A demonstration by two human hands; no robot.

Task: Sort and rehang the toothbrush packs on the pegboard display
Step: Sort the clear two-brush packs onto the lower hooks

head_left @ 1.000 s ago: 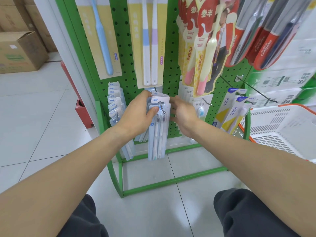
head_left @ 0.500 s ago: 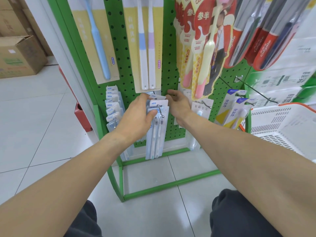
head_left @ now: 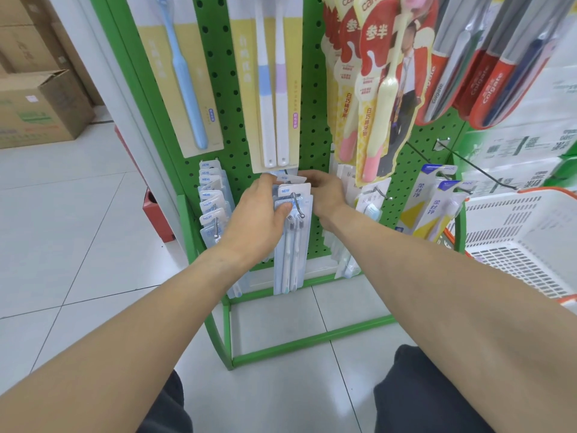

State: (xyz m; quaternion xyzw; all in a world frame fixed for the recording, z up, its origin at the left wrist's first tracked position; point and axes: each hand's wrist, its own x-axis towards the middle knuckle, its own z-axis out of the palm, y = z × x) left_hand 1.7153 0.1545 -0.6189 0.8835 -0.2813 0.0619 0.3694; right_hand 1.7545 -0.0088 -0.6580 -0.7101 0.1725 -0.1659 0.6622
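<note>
Head view: at the centre of the frame a stack of pale blue toothbrush packs (head_left: 292, 232) is seen hanging on a chrome peg hook (head_left: 296, 205) of the green perforated metal pegboard (head_left: 315, 126). The packs are flat, glossy card-and-blister sleeves with white "NEW" tabs at the top and slim brushes showing through clear plastic. The left hand (head_left: 260, 220) is curled round the left edge of the stack, its thumb pressed on the front pack just beside the hook; its grip is narrow and holds the packs. The right hand (head_left: 324, 195) is placed at the top right of the stack, fingers bent onto the upper card tabs behind the front pack; whether a pack is truly pinched there cannot be told. A second fanned row of the same blue packs (head_left: 214, 201) hangs at centre left. Long matte yellow cards with single and paired brushes (head_left: 274, 89) are hung above. At the right edge a white slotted plastic basket (head_left: 515, 245) with an orange rim is seen; a brown cardboard box (head_left: 40, 110) sits at the upper left on the glossy white tiled floor (head_left: 78, 245).

Compared with half a second ago, the right hand has been moved slightly left, nearer the card tabs, while the left hand's hold is unchanged.
</note>
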